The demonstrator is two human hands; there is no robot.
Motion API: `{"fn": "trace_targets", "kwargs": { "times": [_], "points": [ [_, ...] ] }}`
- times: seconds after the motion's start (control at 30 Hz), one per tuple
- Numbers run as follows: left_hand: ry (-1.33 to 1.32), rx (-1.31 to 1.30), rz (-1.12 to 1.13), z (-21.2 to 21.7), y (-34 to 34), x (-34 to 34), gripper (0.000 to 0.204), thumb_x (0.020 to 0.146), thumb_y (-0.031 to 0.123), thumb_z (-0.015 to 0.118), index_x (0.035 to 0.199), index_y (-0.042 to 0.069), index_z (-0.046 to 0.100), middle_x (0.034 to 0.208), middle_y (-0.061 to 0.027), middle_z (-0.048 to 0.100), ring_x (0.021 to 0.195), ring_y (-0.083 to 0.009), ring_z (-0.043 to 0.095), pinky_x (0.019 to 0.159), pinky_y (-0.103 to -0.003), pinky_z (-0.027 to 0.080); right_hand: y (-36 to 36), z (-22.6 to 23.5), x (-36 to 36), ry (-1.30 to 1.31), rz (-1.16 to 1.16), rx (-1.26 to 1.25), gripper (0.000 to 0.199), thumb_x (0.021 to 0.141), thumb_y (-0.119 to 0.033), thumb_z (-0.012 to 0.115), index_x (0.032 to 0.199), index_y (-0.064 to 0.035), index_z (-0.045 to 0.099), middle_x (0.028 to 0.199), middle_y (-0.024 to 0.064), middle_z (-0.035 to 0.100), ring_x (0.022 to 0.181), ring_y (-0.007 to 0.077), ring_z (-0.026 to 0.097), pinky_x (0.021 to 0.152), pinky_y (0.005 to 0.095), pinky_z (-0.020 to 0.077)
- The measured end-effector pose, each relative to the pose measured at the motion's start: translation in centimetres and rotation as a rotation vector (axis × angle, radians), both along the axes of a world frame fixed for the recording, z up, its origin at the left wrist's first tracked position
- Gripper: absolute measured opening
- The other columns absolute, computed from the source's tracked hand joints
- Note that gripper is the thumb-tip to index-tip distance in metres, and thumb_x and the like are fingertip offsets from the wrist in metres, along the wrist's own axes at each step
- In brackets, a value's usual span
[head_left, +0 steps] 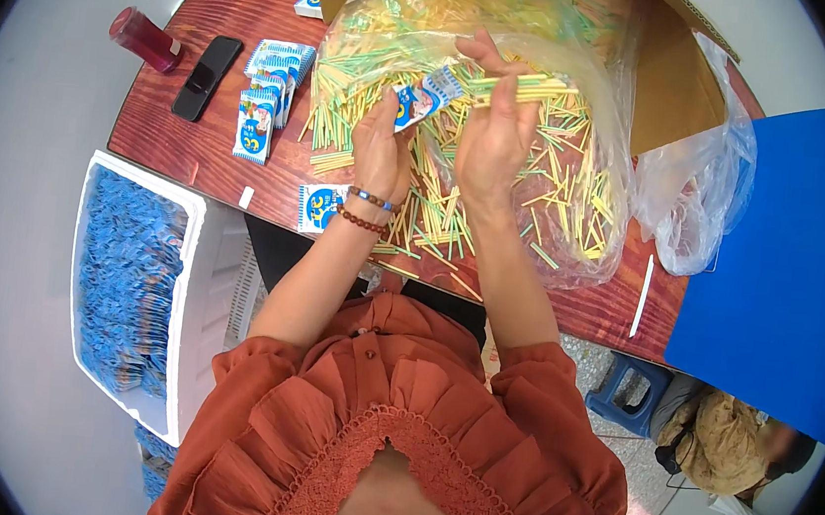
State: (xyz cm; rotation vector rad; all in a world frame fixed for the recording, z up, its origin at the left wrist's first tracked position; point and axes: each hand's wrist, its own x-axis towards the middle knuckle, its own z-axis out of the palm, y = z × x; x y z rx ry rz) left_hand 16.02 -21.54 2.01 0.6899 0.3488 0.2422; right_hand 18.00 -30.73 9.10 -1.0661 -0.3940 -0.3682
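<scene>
While my left hand [380,150] pinches a blue-white sachet [426,97] and my right hand [492,136] grips yellow-green sticks [533,88] above the stick pile [438,200], few sachets [267,95] left of pile look finished; most sticks remain.

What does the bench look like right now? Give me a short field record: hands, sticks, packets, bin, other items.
left hand: holds a blue-and-white packet
right hand: holds a bunch of sticks beside the packet
loose sticks: green and yellow, spread on a clear plastic sheet
packet stack: on the table, left of the sticks
bin: white, at the person's left, full of blue packets
phone: black, beside a red bottle
box: cardboard, open, behind the sticks
</scene>
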Motion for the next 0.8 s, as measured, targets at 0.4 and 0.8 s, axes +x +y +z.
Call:
{"fn": "trace_targets", "kwargs": {
  "times": [0.4, 0.8],
  "points": [
    [-0.137, -0.122, -0.044, 0.0, -0.6, -0.5, 0.032, 0.100, 0.030, 0.050, 0.113, 0.002, 0.058, 0.109, -0.0066, 0.064, 0.098, -0.0152, 0.060, 0.087, -0.032, 0.047, 2.3, -2.1, -0.5, 0.023, -0.070, -0.225, 0.039, 0.102, -0.029, 0.037, 0.127, 0.0003, 0.045, 0.133, 0.0159, 0.052, 0.139, 0.0268, 0.027, 0.115, 0.0410, 0.0147],
    [-0.199, -0.583, -0.218, -0.8, 0.8, -0.3, 0.033, 0.098, 0.031, 0.051, 0.121, 0.008, 0.054, 0.116, -0.0074, 0.062, 0.105, -0.0208, 0.059, 0.094, -0.039, 0.047, 0.5, -1.1, 0.3, 0.189, 0.035, -0.097, 0.034, 0.100, -0.024, 0.046, 0.117, 0.0026, 0.060, 0.128, 0.0159, 0.056, 0.120, 0.0200, 0.052, 0.104, 0.0345, 0.0376]
  ]
}}
